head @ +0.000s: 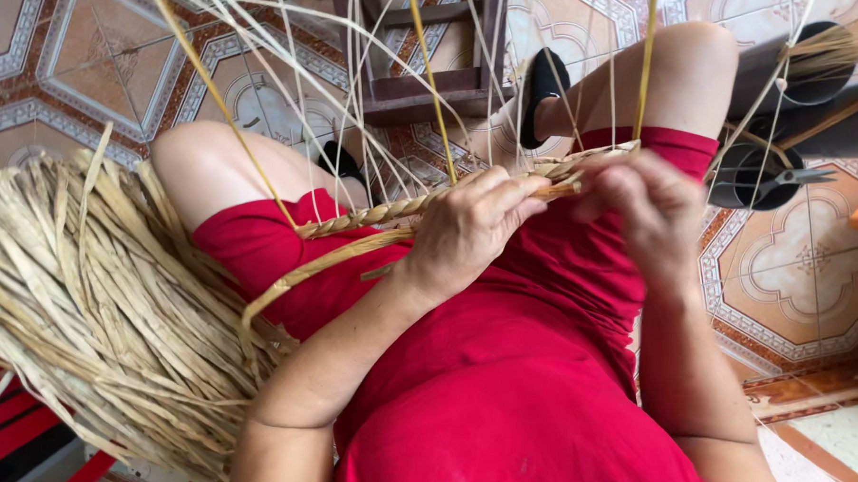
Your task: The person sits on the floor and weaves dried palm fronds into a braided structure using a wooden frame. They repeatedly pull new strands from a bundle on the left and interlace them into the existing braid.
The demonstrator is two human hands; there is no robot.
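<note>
Braided straw band [418, 206] is being held taut over the lap: left hand [471, 225] is clamped on the woven end, right hand [642, 205] is pinching loose strands [423, 70], likely for tension. Straw bundle [98, 300] is being kept beside the left knee.

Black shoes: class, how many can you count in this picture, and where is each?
2. One shoe is on the foot by the wooden stool, top centre. The other shoe shows partly behind the knee at centre left, mostly hidden.

Patterned floor tiles [791, 257]; dark wooden stool [433, 79] ahead.
</note>
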